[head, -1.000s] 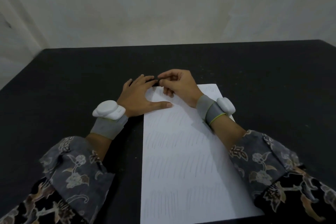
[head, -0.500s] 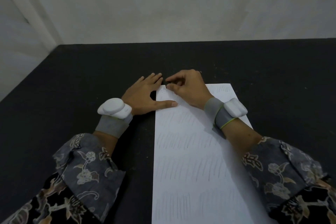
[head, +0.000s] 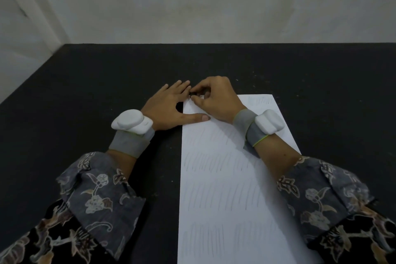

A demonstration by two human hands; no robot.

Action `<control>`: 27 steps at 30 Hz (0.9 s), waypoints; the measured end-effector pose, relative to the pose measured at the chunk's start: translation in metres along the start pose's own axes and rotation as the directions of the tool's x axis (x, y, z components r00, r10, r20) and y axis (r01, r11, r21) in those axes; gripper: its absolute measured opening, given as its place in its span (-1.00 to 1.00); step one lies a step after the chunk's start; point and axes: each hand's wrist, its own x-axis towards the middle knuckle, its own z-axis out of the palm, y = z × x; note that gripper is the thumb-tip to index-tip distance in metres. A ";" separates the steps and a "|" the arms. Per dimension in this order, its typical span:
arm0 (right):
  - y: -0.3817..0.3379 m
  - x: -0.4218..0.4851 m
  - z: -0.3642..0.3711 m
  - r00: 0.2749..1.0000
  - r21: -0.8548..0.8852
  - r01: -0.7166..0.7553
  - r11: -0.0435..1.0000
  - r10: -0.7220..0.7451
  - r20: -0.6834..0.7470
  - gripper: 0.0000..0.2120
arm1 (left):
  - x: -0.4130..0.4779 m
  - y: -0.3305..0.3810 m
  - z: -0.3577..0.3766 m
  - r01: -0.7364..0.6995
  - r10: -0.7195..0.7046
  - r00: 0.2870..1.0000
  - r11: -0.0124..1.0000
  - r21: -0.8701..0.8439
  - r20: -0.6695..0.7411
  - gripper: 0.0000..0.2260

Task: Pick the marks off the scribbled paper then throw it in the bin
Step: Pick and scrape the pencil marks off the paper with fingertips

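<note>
Two hands work the far corner: the left hand (head: 169, 109) lies spread on the black tabletop (head: 85, 96), thumb pinning the scribbled paper (head: 225, 188) flat, apparently so the right hand (head: 214, 98), pinching a small dark object (head: 194, 93), can rub marks.

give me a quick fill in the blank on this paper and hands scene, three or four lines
1. The white paper lies on a ____ table.
2. The left hand lies flat with its thumb on the paper's ____ edge.
3. The right hand pinches a small dark thing near the paper's far ____ corner.
4. Both wrists wear a ____ device on a grey band.

Missing words: black; left; left; white
</note>
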 end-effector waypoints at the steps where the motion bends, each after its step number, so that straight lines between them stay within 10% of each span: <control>1: 0.000 0.000 0.003 1.000 -0.010 0.001 1.000 -0.001 -0.017 -0.79 | 0.001 0.000 0.000 0.001 -0.001 1.000 1.000 0.001 0.005 0.11; 27: 0.007 0.002 0.000 1.000 0.118 -0.025 0.993 0.025 0.004 -0.84 | 0.002 -0.001 0.001 -0.003 0.003 1.000 1.000 0.020 -0.015 0.10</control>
